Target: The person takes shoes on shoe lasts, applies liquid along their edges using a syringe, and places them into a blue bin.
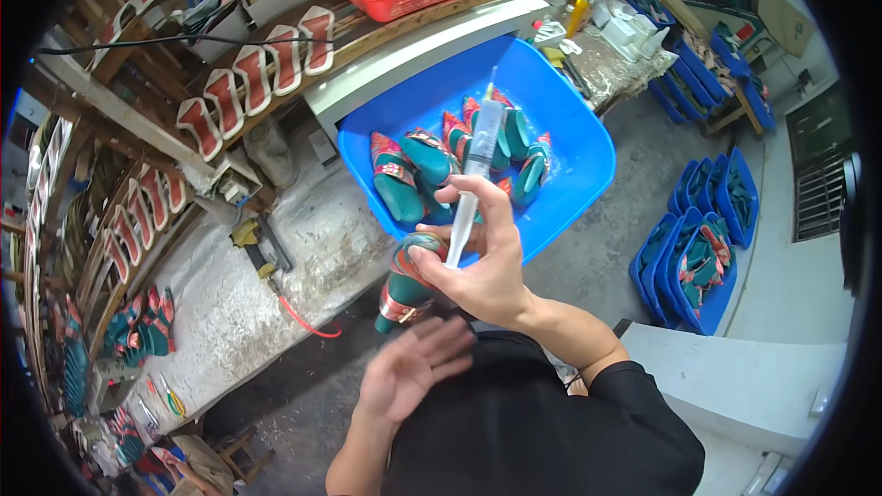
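My right hand (496, 280) is closed around a clear plastic syringe (484, 138) whose thin tip points up and away. Its thumb and fingers also pinch a green shoe last (397, 294) with red patterned strips, hanging toe end down-left. Just below the last, my left hand (404, 372) is held up with fingers apart, slightly blurred and holding nothing. Beyond my right hand sits a blue plastic tub (588, 142). Several green lasts (397, 195) with red patterned uppers lie inside it.
A stained workbench (317, 285) runs along the left, bearing an air gun (271, 243) with a red hose. Slatted racks hold red-and-white pieces (253, 83). A red basket (404, 5) stands behind the tub. Blue bins (694, 285) stand on the right floor. A person's arm (184, 473) shows lower left.
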{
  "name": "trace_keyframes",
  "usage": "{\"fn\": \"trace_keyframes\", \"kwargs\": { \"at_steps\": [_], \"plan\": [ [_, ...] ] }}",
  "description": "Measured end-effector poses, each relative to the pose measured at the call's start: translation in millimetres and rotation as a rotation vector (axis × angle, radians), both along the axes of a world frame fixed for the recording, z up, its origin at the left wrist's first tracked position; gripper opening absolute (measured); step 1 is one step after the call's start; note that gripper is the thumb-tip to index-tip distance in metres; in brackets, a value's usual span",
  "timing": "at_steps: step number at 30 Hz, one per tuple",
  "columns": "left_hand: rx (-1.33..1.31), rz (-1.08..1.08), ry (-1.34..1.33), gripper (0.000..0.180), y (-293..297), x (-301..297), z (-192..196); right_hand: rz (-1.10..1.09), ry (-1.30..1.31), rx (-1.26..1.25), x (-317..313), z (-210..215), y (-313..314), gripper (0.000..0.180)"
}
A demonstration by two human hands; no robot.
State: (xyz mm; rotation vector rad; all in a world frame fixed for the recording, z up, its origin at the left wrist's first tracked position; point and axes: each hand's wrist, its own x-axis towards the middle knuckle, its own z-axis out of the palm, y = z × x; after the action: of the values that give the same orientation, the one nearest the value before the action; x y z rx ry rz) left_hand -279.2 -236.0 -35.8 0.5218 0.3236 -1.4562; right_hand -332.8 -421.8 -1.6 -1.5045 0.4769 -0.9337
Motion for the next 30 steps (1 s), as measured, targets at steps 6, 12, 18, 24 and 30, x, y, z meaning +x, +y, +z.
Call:
{"fn": "trace_keyframes", "kwargs": {
  "at_steps": [6, 12, 18, 24, 30],
  "plan": [
    [0.307, 0.261, -2.309, 0.086, -41, 5, 24, 0.001, 0.064, -0.072, -4, 14, 0, 0.070],
    [0.362, 0.232, -2.456, 0.095, -56, 33, -13, 0.079, 0.002, -0.322, 8, 19, -1, 0.081],
    [0.130, 0.137, -2.219, 0.109, -34, 51, 44, 0.549, -0.210, -0.296, -49, 56, -41, 0.069],
    [0.119, -0.021, -2.223, 0.125, -15, 60, 88, 0.828, -0.189, -0.428, -70, 83, -40, 0.047],
    [0.145, -0.058, -2.211, 0.124, -10, 60, 94, 0.864, -0.185, -0.489, -69, 89, -37, 0.047]
  ]
}}
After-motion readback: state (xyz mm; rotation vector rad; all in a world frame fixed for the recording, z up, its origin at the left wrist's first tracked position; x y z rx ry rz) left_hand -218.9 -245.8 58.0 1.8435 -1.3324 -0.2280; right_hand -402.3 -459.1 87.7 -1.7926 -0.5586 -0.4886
